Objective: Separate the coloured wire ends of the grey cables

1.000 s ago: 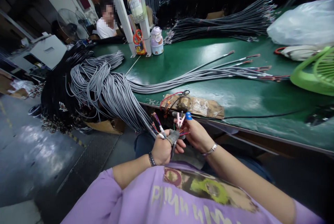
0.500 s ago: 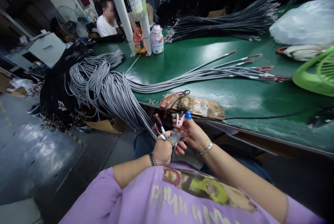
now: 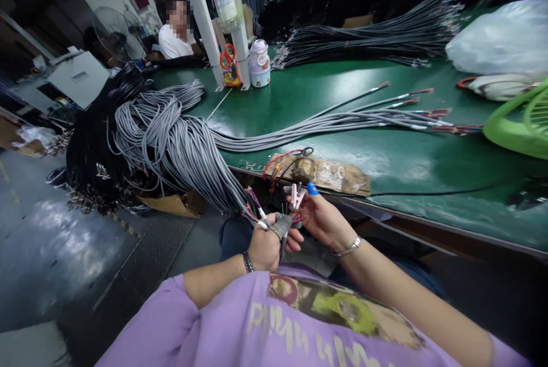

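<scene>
My left hand [image 3: 264, 244] is closed around grey cables [image 3: 231, 187], with grey wrapping on its thumb. Thin coloured wires [image 3: 253, 198] fan out beyond white bands at the cable ends, and more bare wire ends [image 3: 298, 218] stick out past the thumb. My right hand [image 3: 326, 221] is just to the right, with a blue cover on the thumb tip. A small pink clip [image 3: 297, 197] sits between its thumb and fingers, which look closed on it. The fingertips are partly hidden.
A wooden block [image 3: 338, 177] with red and black leads lies at the edge of the green bench [image 3: 411, 173]. Black cable bundles [image 3: 368, 41], a plastic bag [image 3: 496, 36], a green basket-like thing [image 3: 518, 124] and a lilac bottle [image 3: 259, 64] stand farther back. A person [image 3: 174, 39] sits beyond.
My right hand has shifted slightly right, away from the left hand. The left hand tilts a little, and thin wire ends now show between the hands. The view has shifted slightly.
</scene>
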Tool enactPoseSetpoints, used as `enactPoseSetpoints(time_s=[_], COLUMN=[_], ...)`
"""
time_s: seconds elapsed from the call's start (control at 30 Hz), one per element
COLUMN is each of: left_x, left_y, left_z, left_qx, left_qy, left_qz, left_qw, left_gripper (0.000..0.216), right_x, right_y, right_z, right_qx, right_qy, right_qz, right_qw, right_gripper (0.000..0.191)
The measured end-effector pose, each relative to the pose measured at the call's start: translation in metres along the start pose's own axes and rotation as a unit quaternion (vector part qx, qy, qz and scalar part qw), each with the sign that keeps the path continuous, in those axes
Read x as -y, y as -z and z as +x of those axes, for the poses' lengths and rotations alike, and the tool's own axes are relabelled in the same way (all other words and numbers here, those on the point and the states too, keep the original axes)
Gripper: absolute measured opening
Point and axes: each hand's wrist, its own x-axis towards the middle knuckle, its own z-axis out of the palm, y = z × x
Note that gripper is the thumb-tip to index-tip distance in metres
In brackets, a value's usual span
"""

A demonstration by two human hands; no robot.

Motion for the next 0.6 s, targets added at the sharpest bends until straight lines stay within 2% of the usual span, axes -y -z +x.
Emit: enactPoseSetpoints(time_s=[0.13,0.33,0.47,0.6], left_x=[0.0009,0.003,0.0048,0.0057], left_y=[-0.0011,-0.0019,-0.0012,0.0001], left_z=[0.0025,0.0044,0.0052,0.0041], left_qx=[0.009,0.012,0.004,0.006], left_qy=[-0.002,-0.007,0.006,0.006], left_qz=[-0.002,0.017,0.031,0.04], left_qw=[1.0,1.0,0.999,0.999], left_gripper=[0.048,0.046,0.048,0.049], right_x=[-0.0044,-0.0039,-0.0048,-0.0088], right_y=[-0.0004,-0.0016,-0.0009,0.0018], right_z=[0.0001,0.0044,0.0068,0.0062], right_qx=[-0.031,-0.011,-0.009,-0.01], right_qy=[0.063,-0.024,-0.014,-0.013], right_qz=[-0.046,0.022,0.022,0.012], right_qw=[0.996,0.999,1.0,1.0], right_gripper=[0.042,0.039,0.037,0.042])
